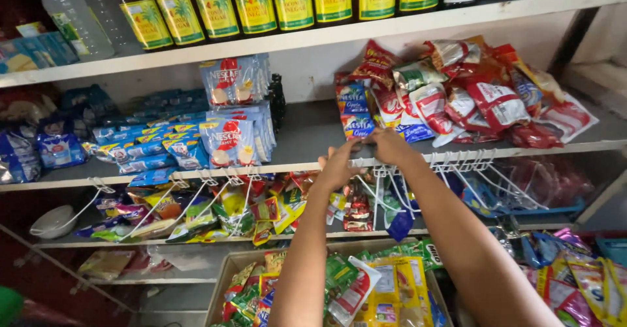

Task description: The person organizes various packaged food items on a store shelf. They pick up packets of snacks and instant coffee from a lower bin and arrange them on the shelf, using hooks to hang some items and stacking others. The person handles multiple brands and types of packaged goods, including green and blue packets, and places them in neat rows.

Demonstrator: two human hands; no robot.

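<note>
Hooks (385,167) of white wire are clipped along the front edge of the middle shelf (307,137), and both hands meet at them near the centre of that edge. Left hand (339,163) is raised from below, fingers curled loosely toward the edge; whether it pinches anything cannot be told. Right hand (390,145) sits just beside it, slightly higher and further in, fingers bent down over the lip and seemingly closed on the top of a hook, though the grip itself is hidden. Each hook's long axis runs outward and downward from the edge toward the person, so the clip end lies straight ahead of the fingertips; right hand is the nearer. Hanging strips of sachets (356,209) dangle directly under the hands. More white hooks (467,163) line the edge to the right, others (196,183) to the left. Behind the hands, red and white snack bags (483,98) are piled on the shelf; blue packets (228,137) stand left. A cardboard box (225,281) of packets sits below the forearms.
</note>
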